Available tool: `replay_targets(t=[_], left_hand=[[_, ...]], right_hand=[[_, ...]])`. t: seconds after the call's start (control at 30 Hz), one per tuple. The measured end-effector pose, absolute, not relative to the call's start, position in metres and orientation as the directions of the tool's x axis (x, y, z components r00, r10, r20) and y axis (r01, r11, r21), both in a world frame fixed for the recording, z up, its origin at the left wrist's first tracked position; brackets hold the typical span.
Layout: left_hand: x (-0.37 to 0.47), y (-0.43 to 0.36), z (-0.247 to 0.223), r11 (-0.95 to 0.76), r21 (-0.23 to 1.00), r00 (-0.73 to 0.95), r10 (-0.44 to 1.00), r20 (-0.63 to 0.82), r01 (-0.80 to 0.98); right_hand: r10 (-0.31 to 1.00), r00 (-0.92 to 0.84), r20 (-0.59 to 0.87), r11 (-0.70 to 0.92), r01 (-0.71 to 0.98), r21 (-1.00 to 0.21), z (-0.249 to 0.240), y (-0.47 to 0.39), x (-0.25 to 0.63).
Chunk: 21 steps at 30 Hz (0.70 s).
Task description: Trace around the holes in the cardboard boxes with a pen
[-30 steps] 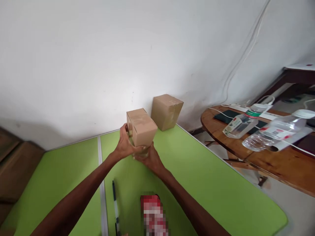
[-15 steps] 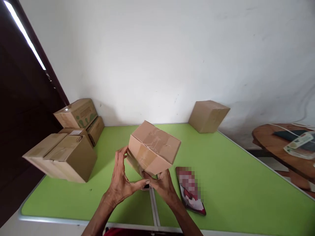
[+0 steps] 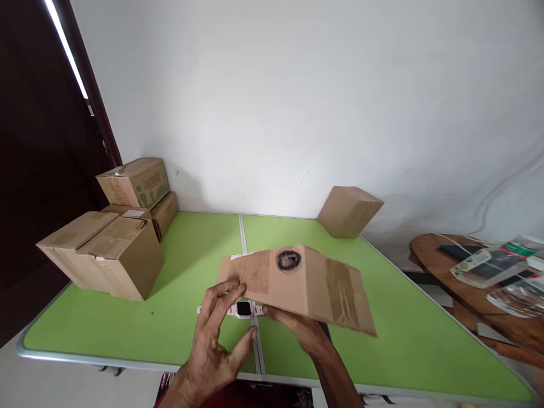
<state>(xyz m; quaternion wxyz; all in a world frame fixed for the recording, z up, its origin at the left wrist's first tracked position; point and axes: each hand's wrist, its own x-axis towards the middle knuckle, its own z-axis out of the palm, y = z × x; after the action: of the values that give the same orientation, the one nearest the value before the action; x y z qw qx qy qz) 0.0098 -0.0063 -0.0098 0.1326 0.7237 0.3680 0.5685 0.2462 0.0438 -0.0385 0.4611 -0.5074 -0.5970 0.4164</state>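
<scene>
A small cardboard box (image 3: 293,286) with a round black mark and strips of tape is tilted above the table. My right hand (image 3: 301,328) holds it from below, most of its fingers hidden behind the cardboard. At the box's lower left edge, the fingertips of my left hand (image 3: 219,334) meet or nearly meet it, with the thumb spread well away. On the table between my hands lies a pale pink smartwatch (image 3: 243,309) with a dark screen, its strap stretched out sideways.
Several cardboard boxes are grouped at the left of the green table (image 3: 187,334), including a printed box (image 3: 138,184) on top. Another box (image 3: 349,212) leans by the wall at the far right. Beyond the table's right edge is a wooden stool (image 3: 429,255) with plastic items.
The box has turned over and shifted right, showing its round black mark. My left hand has loosened from its side. The smartwatch is now in plain view; the phone is mostly covered.
</scene>
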Motion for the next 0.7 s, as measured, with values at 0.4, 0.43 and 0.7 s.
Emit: replay_targets(t=[0.4, 0.43, 0.7], left_hand=[[-0.024, 0.027, -0.004, -0.395, 0.915, -0.195, 0.894, 0.404, 0.084], [-0.027, 0.032, -0.003, -0.357, 0.933, -0.215, 0.915, 0.342, -0.037], [-0.041, 0.063, 0.001, -0.197, 0.803, -0.393, 0.918, -0.05, -0.562]], right_hand=[[0.964, -0.217, 0.156, 0.178, 0.087, -0.98, 0.032, 0.03, 0.212], [0.958, -0.241, 0.154, 0.185, 0.114, -0.976, 0.036, 0.03, 0.211], [0.958, -0.282, 0.048, 0.135, 0.299, -0.945, 0.044, 0.025, 0.194]])
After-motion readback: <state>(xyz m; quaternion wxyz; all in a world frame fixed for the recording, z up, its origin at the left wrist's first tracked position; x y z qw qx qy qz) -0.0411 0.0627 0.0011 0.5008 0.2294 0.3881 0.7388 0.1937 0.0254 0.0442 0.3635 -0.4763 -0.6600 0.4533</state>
